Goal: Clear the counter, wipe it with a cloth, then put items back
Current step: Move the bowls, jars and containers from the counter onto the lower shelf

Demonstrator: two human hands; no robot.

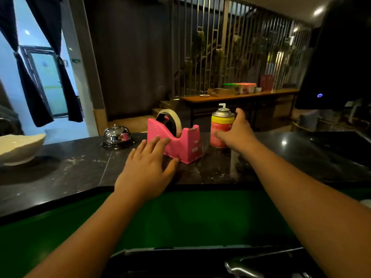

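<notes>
I look down over a dark speckled stone counter (60, 177) running across the middle of the frame, dusted with pale crumbs. At centre, my left hand (144, 167) lies spread wide, fingertips and thumb against the near side of a glossy pink plastic tape dispenser (180, 143), gripping nothing yet; I judge it is placed to lift the dispenser off. Just right of centre, my right hand (236, 131) curls loosely around a metal spray can (220, 129), yellow on top and red below; I cannot tell if the fingers have closed on it. Both items stand on the counter, well apart from the white ceramic bowl (20, 147) at the left edge. A shiny chrome dome bell (117, 137) sits left of the dispenser. No cloth is visible, so I judge clearing has barely begun.
</notes>
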